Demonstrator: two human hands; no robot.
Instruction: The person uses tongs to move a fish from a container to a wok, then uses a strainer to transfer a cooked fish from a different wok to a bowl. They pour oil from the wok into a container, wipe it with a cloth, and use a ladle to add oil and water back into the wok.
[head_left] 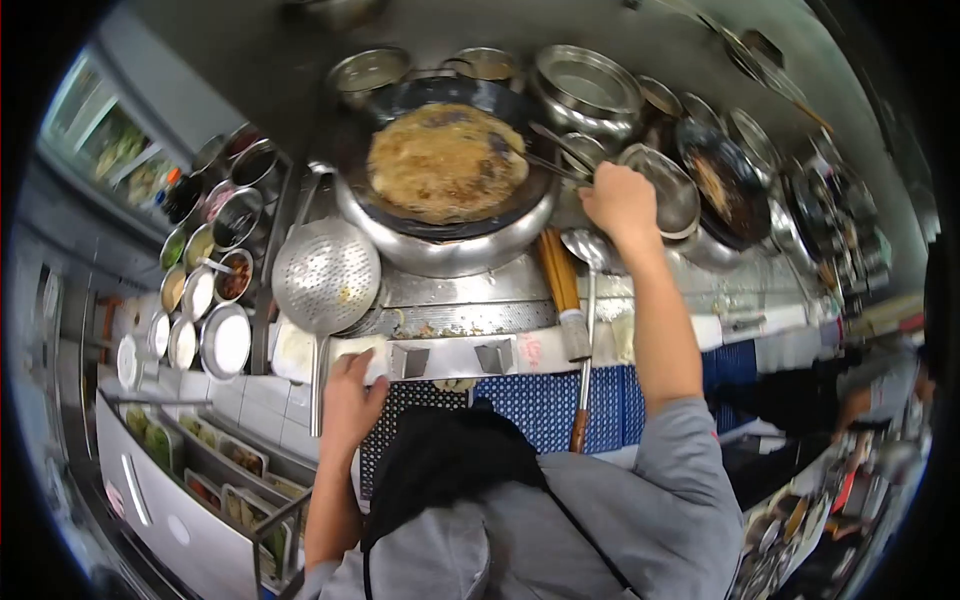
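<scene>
My right hand (pixel 620 200) is closed around the end of long metal tongs (pixel 560 165), whose tips reach the right edge of a wok (pixel 350 140). Inside the wok lies a wide, golden-brown food (pixel 445 165) with dark patches at its right. My left hand (pixel 355 395) rests near the counter's front edge, on or beside a pale cloth (pixel 365 350), its fingers partly apart. Just left of it lies a large perforated skimmer (pixel 326 275), its handle pointing toward me. A ladle (pixel 590 250) and a bundle of bamboo sticks (pixel 560 275) lie below my right hand.
Bowls of ingredients (pixel 225 335) stand at the left, above an open drawer with trays (pixel 200 480). Metal pots (pixel 590 90) line the back. A second wok (pixel 725 185) sits at the right. Another person's arm (pixel 855 405) shows at the far right.
</scene>
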